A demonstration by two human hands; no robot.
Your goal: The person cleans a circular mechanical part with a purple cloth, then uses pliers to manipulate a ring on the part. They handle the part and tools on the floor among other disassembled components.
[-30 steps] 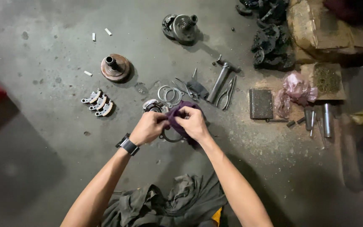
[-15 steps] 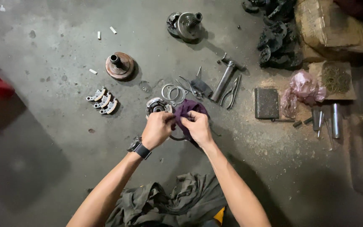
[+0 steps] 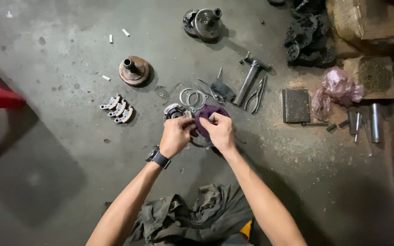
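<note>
A dark purple cloth [image 3: 209, 114] is bunched into a soft rounded wad, held up between both hands above the grey concrete floor [image 3: 60, 150]. The left hand [image 3: 175, 135] pinches its left edge with thumb and fingertips, and the right hand [image 3: 220, 131] grips its right side, fingers curled over the top. Most of the cloth shows beyond the knuckles as a crumpled dome; its lower part is hidden behind the hands. Under the hands a thin dark metal ring [image 3: 201, 143] shows only as an arc; whether the cloth wraps it or it lies on the floor cannot be told.
</note>
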